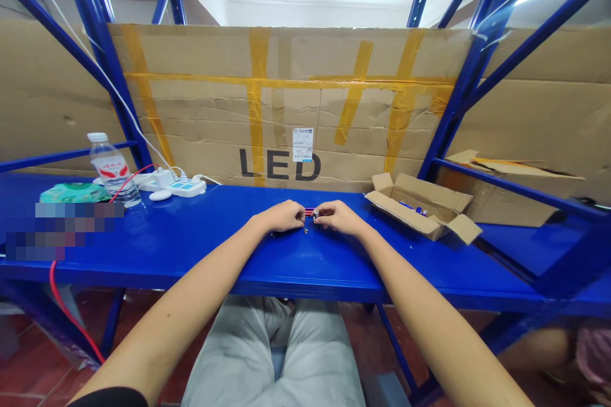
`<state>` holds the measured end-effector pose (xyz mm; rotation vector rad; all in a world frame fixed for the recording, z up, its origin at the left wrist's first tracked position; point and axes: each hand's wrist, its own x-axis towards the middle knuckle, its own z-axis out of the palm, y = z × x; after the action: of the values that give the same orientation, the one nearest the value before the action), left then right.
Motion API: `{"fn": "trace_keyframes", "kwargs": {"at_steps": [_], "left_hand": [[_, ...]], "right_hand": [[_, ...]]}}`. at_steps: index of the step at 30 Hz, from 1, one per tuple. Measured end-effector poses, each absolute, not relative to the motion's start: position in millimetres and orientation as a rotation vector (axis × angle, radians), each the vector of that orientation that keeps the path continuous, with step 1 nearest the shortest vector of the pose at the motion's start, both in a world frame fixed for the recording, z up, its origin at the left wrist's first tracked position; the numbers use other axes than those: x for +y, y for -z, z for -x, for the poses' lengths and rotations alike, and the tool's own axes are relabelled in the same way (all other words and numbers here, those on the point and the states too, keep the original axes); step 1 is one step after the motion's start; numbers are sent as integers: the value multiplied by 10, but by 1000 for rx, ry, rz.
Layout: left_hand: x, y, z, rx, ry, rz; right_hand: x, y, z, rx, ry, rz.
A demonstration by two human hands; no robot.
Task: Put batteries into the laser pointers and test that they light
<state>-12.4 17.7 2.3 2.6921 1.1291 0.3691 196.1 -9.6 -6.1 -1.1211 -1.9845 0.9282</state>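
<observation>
Close together over the blue table (pixel 167 238), both of my hands are at work near its middle. My left hand (pixel 286 216) is closed with its fingers curled, and what it grips is hidden. A thin red, striped rod-like piece (pixel 309 211) shows in the gap between the hands; whether either hand holds it I cannot tell. My right hand (pixel 338 217) pinches a small shiny metal part (pixel 316 215) between thumb and fingers. Just below the left fingertips is another tiny metal piece (pixel 306 230), too small to name.
An open cardboard box (pixel 405 213) with small blue items stands to the right. On the left are a water bottle (pixel 112 168), a white power strip (pixel 184 187) and a green packet (pixel 74 193). A large taped cardboard sheet (pixel 205 114) walls the back. A person's arm (pixel 539 356) shows lower right.
</observation>
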Motion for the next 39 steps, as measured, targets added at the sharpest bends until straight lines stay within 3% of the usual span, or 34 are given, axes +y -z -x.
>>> {"fn": "trace_keyframes", "kwargs": {"at_steps": [9, 15, 22, 27, 30, 37, 39], "left_hand": [[100, -78, 20, 959, -953, -2681], [39, -40, -19, 787, -841, -2736], [35, -100, 36, 925, -855, -2619], [80, -76, 99, 875, -372, -2627], [118, -23, 90, 852, -292, -2613], [153, -49, 49, 985, -978, -2347], [136, -59, 32, 995, -1038, -2226]], "right_hand": [[-72, 86, -1981, -2057, -876, 1144], [-86, 76, -1976, -2030, -787, 1147], [-62, 87, -1982, -2005, -797, 1132], [-36, 94, -1998, -1997, -787, 1146], [-10, 107, -2015, -2034, -725, 1147], [39, 133, -2044, -2140, -460, 1140], [38, 138, -2040, -2171, -419, 1095]]}}
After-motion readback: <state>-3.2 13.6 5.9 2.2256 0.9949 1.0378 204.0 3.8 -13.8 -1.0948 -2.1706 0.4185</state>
